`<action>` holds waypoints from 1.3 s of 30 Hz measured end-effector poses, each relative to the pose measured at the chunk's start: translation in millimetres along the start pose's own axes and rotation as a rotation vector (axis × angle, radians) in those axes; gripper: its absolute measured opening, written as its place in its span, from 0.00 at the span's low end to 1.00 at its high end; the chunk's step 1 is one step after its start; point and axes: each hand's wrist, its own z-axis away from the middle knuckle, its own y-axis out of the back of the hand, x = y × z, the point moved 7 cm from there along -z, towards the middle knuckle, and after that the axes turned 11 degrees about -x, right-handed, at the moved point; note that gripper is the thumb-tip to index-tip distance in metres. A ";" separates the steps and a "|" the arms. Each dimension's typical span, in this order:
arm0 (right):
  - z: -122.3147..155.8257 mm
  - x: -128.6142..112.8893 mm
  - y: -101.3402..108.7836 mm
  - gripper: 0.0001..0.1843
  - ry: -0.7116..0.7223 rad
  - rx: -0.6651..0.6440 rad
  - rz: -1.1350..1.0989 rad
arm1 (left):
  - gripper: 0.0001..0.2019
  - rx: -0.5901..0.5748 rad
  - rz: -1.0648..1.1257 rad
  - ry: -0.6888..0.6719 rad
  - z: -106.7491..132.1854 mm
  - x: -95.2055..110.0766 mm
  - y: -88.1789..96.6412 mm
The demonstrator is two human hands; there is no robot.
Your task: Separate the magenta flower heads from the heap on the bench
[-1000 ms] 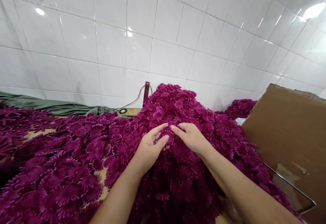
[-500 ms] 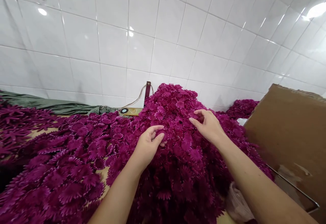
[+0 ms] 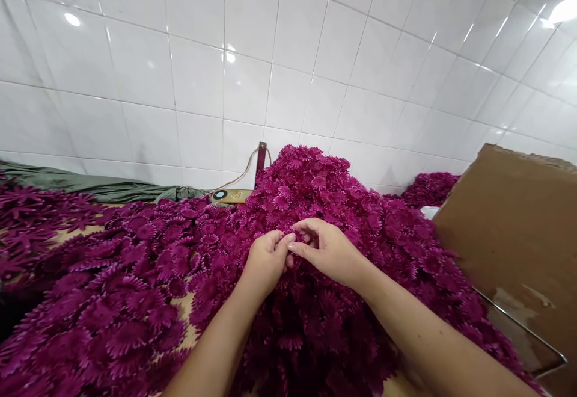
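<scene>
My left hand [image 3: 267, 260] is closed, thumb and fingers pinching a magenta artificial flower, mostly hidden behind the fingers. Touching it from the right is my right hand [image 3: 327, 251], its thumb and index finger curled together around a bit of magenta flower [image 3: 301, 237]. Whether this is one flower or two stacked, I cannot tell. Both hands are over the front of a tall heap of magenta artificial flower heads [image 3: 311, 180] with toothed petal edges.
More loose flowers [image 3: 126, 337] spread over the tabletop on the left. A brown cardboard sheet [image 3: 514, 234] leans at the right. Green cloth [image 3: 108, 187] lies along the tiled wall [image 3: 198, 72]. A yellow object with a black-and-white disc [image 3: 232, 196] sits behind the heap.
My right hand has moved left and down from the side of the heap to meet my left hand. My left hand has stayed nearly in place, still pinching its flower.
</scene>
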 end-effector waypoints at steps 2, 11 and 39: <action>-0.5 0.3 -2.2 0.12 0.011 -0.032 -0.046 | 0.15 0.040 -0.040 -0.035 -0.7 0.2 3.5; -6.7 -12.0 11.6 0.10 0.012 0.167 0.250 | 0.12 -0.046 0.118 -0.096 -0.6 5.8 -6.3; -1.7 -0.1 5.0 0.08 -0.005 0.152 0.278 | 0.16 -0.041 0.025 -0.106 -4.1 -2.5 -4.2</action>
